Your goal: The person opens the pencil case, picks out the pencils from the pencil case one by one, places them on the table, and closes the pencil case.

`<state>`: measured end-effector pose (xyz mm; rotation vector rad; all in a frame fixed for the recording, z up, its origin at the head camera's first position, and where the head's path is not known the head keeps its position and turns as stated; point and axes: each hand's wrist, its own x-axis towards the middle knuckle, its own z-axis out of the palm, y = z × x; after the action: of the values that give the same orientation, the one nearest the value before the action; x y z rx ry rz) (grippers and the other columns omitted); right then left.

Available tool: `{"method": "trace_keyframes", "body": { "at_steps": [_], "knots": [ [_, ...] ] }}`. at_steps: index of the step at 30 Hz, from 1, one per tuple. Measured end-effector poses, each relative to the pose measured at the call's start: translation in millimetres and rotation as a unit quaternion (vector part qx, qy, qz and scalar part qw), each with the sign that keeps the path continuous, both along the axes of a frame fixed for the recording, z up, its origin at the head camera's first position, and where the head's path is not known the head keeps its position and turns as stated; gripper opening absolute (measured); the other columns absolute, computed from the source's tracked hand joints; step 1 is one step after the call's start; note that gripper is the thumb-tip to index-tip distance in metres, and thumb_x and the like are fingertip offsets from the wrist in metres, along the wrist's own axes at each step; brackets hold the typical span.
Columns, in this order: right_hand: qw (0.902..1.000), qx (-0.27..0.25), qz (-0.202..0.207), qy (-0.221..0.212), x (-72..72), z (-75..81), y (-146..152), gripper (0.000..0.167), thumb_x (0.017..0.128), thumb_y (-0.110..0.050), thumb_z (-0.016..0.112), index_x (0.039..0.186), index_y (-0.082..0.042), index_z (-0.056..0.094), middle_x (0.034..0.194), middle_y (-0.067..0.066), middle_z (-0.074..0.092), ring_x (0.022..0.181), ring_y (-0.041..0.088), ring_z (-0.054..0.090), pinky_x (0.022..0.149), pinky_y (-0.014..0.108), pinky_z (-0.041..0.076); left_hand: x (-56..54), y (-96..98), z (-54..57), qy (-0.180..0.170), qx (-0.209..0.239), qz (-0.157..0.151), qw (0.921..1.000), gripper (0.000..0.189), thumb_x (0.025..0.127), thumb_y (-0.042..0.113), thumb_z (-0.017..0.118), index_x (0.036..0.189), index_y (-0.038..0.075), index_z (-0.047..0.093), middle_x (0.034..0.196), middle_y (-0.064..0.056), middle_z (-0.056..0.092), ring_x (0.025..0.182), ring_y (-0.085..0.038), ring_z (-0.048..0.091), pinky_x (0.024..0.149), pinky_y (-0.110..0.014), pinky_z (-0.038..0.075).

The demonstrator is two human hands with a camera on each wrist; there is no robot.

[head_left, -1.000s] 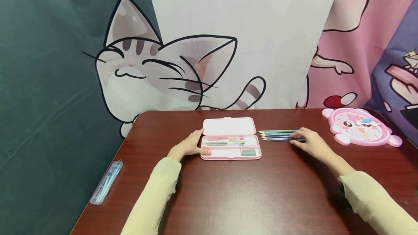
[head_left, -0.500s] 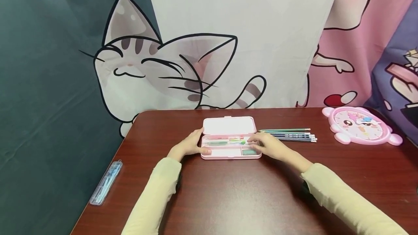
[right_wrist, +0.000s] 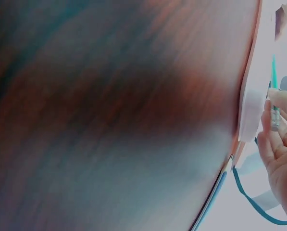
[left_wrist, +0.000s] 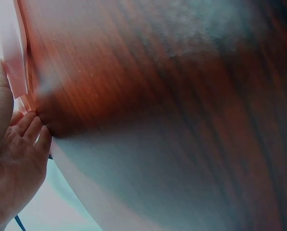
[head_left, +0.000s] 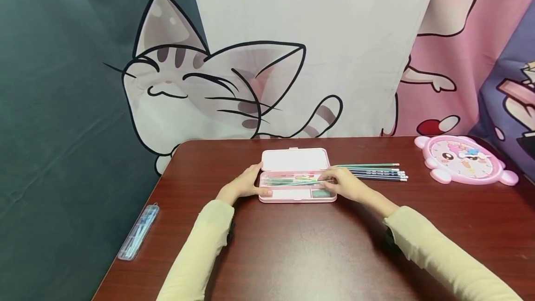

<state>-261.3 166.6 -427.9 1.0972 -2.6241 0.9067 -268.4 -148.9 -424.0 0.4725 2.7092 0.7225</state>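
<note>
The pink pencil case (head_left: 298, 200) lies with its lid (head_left: 295, 160) raised at the back. My left hand (head_left: 243, 184) holds its left end, thumb on the near corner and fingers along the side. In the tray sit slim green and red pens or pencils (head_left: 281, 181) and, front right, a grey-green block (head_left: 321, 193). Over the tray's right end, my right hand (head_left: 343, 183) pinches a green pencil (right_wrist: 275, 115) near its eraser end, the shaft slanting left above the tray. Past that hand lie several dark and green pencils (head_left: 376, 173) side by side.
A pink animal-shaped clock (head_left: 465, 159) lies at the back right of the dark red table (head_left: 292, 250). Near the left edge is a clear-lidded blue box (head_left: 139, 232). A cartoon cat curtain (head_left: 259, 82) hangs behind the table.
My right hand has moved left from the loose pencils to the case, where a green pencil now shows in its fingers. The left hand has stayed at the case's left end.
</note>
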Motion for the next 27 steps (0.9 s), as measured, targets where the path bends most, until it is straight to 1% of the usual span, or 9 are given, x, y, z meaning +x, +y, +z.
{"method": "trace_keyframes", "body": {
  "at_steps": [4,7,10,12,14,18,21,23,27],
  "knots": [
    [0.9993,-0.026,0.000,0.028,0.2,1.0,11,0.012,0.077,0.001,0.067,0.088,-0.003,0.070,0.083,0.006,0.066,0.072,0.012,0.055,0.064,0.024,0.047,-0.8,0.9,1.0,0.001,-0.001,-0.003,1.0000,0.102,0.074,0.043,0.073,0.146,0.003,0.013,0.150,-0.015,0.023,0.139,-0.028,0.021,0.113,-0.043,0.021],
    [0.9986,-0.036,-0.012,0.038,1.7,3.5,22,0.014,0.078,0.001,0.067,0.090,-0.004,0.071,0.086,0.008,0.066,0.076,0.015,0.057,0.064,0.028,0.048,-0.8,1.1,1.9,0.004,-0.001,-0.006,1.0000,0.102,0.074,0.043,0.073,0.146,0.002,0.013,0.149,-0.016,0.023,0.138,-0.029,0.021,0.112,-0.043,0.022],
    [0.9977,-0.039,-0.026,0.049,4.0,5.4,35,0.013,0.078,-0.001,0.068,0.090,-0.005,0.071,0.086,0.006,0.066,0.075,0.011,0.055,0.063,0.027,0.046,-0.3,1.1,2.9,0.006,-0.002,-0.007,1.0000,0.102,0.074,0.042,0.073,0.146,0.001,0.013,0.149,-0.016,0.023,0.138,-0.029,0.021,0.112,-0.043,0.022],
    [0.9971,-0.041,-0.034,0.054,5.2,5.7,44,0.012,0.078,-0.002,0.068,0.089,-0.005,0.071,0.082,0.002,0.064,0.071,0.006,0.051,0.061,0.025,0.044,-0.2,1.4,3.6,0.012,0.001,-0.010,0.9999,0.101,0.074,0.041,0.073,0.145,0.001,0.014,0.149,-0.017,0.024,0.138,-0.029,0.022,0.112,-0.043,0.022],
    [0.9959,-0.041,-0.042,0.068,6.7,4.9,53,0.012,0.077,-0.001,0.068,0.088,-0.005,0.071,0.080,-0.001,0.063,0.070,0.003,0.049,0.060,0.024,0.042,-0.3,1.5,3.6,0.015,0.001,-0.012,0.9998,0.101,0.074,0.041,0.073,0.145,0.000,0.014,0.149,-0.018,0.025,0.138,-0.030,0.022,0.112,-0.043,0.022],
    [0.9931,-0.036,-0.063,0.092,10.4,3.1,73,0.013,0.075,0.000,0.070,0.086,-0.006,0.070,0.079,-0.001,0.064,0.071,0.003,0.051,0.063,0.019,0.041,-0.6,1.6,2.2,0.017,0.002,-0.014,0.9998,0.102,0.074,0.042,0.073,0.145,0.000,0.013,0.149,-0.018,0.024,0.138,-0.031,0.021,0.112,-0.044,0.022],
    [0.9919,-0.036,-0.082,0.090,14.5,3.1,88,0.015,0.073,0.001,0.071,0.086,-0.005,0.070,0.081,0.001,0.066,0.074,0.003,0.053,0.066,0.012,0.039,0.2,1.6,1.5,0.012,0.002,-0.012,0.9999,0.102,0.074,0.042,0.073,0.145,0.000,0.013,0.149,-0.018,0.024,0.139,-0.030,0.021,0.112,-0.044,0.021],
    [0.9908,-0.038,-0.098,0.085,16.9,3.0,99,0.016,0.072,0.002,0.071,0.087,-0.005,0.069,0.082,0.003,0.067,0.076,0.001,0.053,0.068,0.008,0.038,1.1,1.7,1.7,0.008,0.002,-0.009,0.9999,0.102,0.074,0.042,0.073,0.145,0.000,0.012,0.149,-0.018,0.023,0.139,-0.030,0.020,0.112,-0.043,0.021],
    [0.9878,-0.050,-0.129,0.072,21.5,1.3,123,0.015,0.073,0.001,0.072,0.086,-0.006,0.069,0.081,0.003,0.066,0.076,-0.005,0.049,0.067,0.006,0.037,2.3,1.5,1.3,0.004,0.002,-0.003,1.0000,0.102,0.074,0.042,0.073,0.145,-0.001,0.013,0.149,-0.019,0.022,0.139,-0.030,0.020,0.112,-0.043,0.021]
  ]
}}
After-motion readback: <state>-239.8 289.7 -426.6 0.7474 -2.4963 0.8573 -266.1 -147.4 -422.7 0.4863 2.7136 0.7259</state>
